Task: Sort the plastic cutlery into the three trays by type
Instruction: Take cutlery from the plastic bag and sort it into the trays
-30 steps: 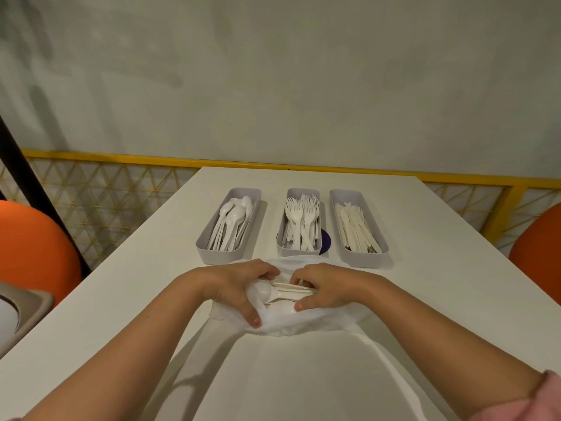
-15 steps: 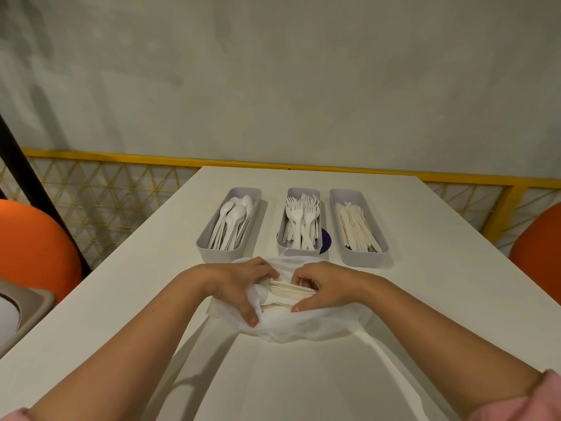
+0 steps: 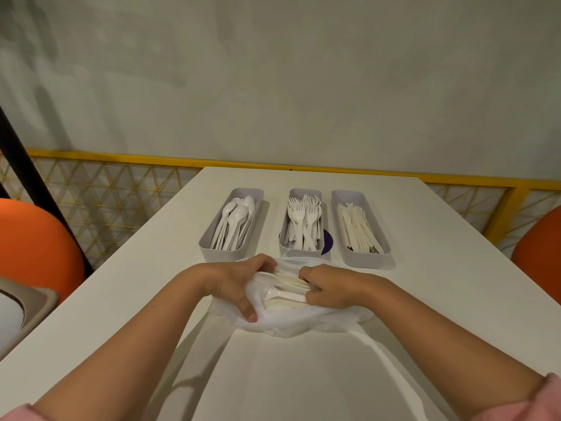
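1. Hands meet over a white plastic bag lying on the table just in front of the fork tray. The left hand grips the bag's rim with fingers curled into the film, and the right hand closes round the handles of the mixed cutlery showing in the bag's mouth.
2. Left of the fork tray stands the spoon tray and right of it the knife tray. Each already holds its own type. The unsorted remainder sits in the bag.
3. First risk is a mis-sort. The right hand holds several pieces at once, with at least one spoon among flatter pieces. Handles look alike, so a bunch dropped whole would likely mix the types.
4. Second risk is a spill. The film is thin and slack, so if the left hand's hold slips, the bag may ride up with the bundle and scatter pieces in front of the fork tray.
5. Third risk is a knock. The bag's far edge reaches the fork tray's near wall, though whether they touch cannot be told. A sharp pull or forward sweep could shove that light tray.
6. Fourth risk is a snag, since crossed handles may catch in the film's folds.
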Tool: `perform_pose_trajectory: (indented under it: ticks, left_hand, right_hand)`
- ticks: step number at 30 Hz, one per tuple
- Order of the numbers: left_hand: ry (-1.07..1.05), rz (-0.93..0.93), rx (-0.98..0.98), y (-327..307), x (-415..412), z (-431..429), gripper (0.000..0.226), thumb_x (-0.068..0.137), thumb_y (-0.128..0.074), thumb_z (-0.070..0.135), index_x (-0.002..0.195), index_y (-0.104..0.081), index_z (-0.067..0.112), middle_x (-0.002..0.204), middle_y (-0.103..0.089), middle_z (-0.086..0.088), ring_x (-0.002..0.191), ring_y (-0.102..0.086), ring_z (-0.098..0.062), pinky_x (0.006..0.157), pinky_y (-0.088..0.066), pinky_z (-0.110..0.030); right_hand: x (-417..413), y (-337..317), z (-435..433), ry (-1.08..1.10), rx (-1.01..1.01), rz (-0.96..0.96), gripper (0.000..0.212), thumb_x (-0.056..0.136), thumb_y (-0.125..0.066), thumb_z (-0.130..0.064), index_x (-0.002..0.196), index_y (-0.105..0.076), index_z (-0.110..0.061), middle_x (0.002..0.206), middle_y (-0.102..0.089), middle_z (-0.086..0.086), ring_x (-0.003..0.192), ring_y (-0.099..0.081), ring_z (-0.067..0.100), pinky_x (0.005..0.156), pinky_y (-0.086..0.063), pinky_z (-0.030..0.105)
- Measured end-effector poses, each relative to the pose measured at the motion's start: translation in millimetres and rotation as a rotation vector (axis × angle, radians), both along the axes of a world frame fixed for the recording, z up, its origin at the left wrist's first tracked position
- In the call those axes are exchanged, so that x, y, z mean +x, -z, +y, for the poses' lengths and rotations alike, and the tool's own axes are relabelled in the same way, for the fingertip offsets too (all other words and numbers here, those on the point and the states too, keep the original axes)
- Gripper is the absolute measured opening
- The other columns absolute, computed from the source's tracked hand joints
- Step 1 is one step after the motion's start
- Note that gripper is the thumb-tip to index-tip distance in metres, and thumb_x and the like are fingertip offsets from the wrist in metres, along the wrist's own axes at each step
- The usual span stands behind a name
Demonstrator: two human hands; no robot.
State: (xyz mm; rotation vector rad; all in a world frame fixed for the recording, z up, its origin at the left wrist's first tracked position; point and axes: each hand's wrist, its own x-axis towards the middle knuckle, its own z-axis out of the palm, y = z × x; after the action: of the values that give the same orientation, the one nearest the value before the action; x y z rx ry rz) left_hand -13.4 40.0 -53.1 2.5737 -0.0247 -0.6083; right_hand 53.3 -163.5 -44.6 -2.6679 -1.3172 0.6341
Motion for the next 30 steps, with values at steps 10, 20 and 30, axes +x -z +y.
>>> perform_pose_trajectory:
  ticks: [10, 20, 30]
  left_hand:
    - [-0.005, 0.020, -0.046, 2.1, -2.9, 0.9, 0.104, 0.076, -0.075, 0.020, 0.147, -0.001, 0.036, 0.145, -0.024, 0.019, 0.138, -0.026, -0.010, 0.112, -0.029, -0.026]
    - [0.152, 0.027, 0.145, -7.3, -3.4, -8.4, 0.073, 0.086, -0.063, 0.029, 0.144, -0.022, 0.043, 0.153, -0.004, 0.019, 0.142, -0.015, -0.007, 0.114, -0.022, -0.028]
    - [0.127, 0.032, 0.124, -9.7, -3.2, -11.6, 0.072, 0.083, -0.067, 0.025, 0.142, -0.028, 0.041, 0.151, -0.010, 0.021, 0.139, -0.021, -0.004, 0.112, -0.024, -0.024]
  right_hand:
    - [11.1, 0.8, -12.2, 0.233, 0.355, 0.267, 0.014, 0.095, -0.038, -0.014, 0.099, -0.046, -0.024, 0.083, -0.045, -0.001, 0.072, -0.041, 0.012, 0.065, -0.034, 0.024]
    - [25.8, -12.1, -9.3, 0.458, 0.671, 0.331, 0.019, 0.094, -0.044, -0.006, 0.109, -0.056, -0.008, 0.100, -0.066, 0.006, 0.093, -0.060, 0.018, 0.076, -0.044, 0.020]
    - [32.8, -47.7, -13.8, 0.623, 1.170, 0.718, 0.020, 0.097, -0.038, 0.002, 0.114, -0.047, -0.002, 0.082, -0.061, 0.012, 0.072, -0.064, 0.022, 0.068, -0.059, 0.032]
